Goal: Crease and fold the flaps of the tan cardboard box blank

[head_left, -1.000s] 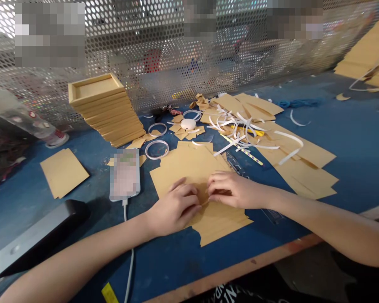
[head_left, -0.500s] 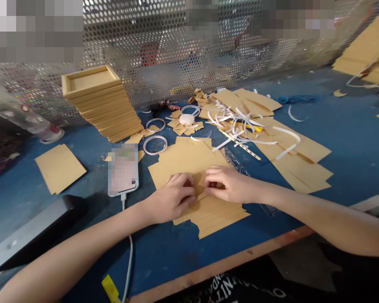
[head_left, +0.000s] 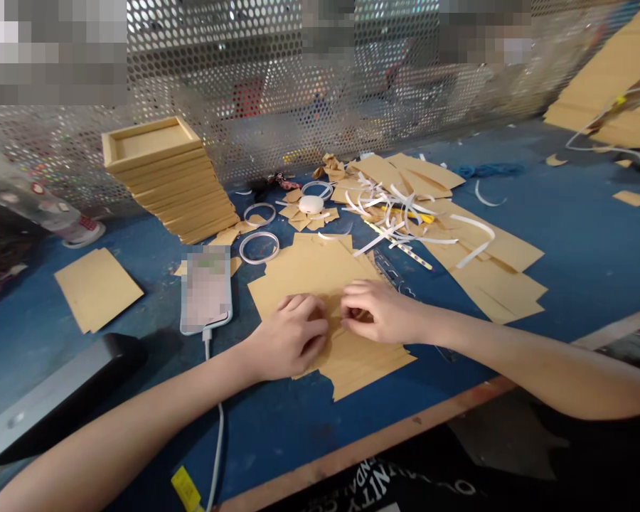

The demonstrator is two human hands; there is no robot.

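Note:
A flat brown cardboard blank (head_left: 312, 263) with notched edges lies on top of a small pile of similar blanks, right in front of me. My left hand (head_left: 288, 340) rests on its left middle, fingers curled and closed at the card. Facing it across a narrow gap, my right hand (head_left: 378, 309) has its thumb and fingers bent into a pinch at the same sheet. The fingertips of both hands are partly hidden, so the exact grip on the card is hard to see. Layered edges of the lower blanks (head_left: 365, 373) show towards me.
Left stand a stack of folded cardboard trays (head_left: 165, 178), a charging phone (head_left: 206, 291) and a plastic bottle (head_left: 67, 210). White paper strips (head_left: 405, 213) and more card sheets (head_left: 491, 274) lie right. Tape rings (head_left: 259, 247) sit behind the blank. A perforated metal screen (head_left: 277, 85) closes the back.
The view has shifted slightly. My hands stay at nearly the same spot on the card, and the raised card edge between them looks flatter now.

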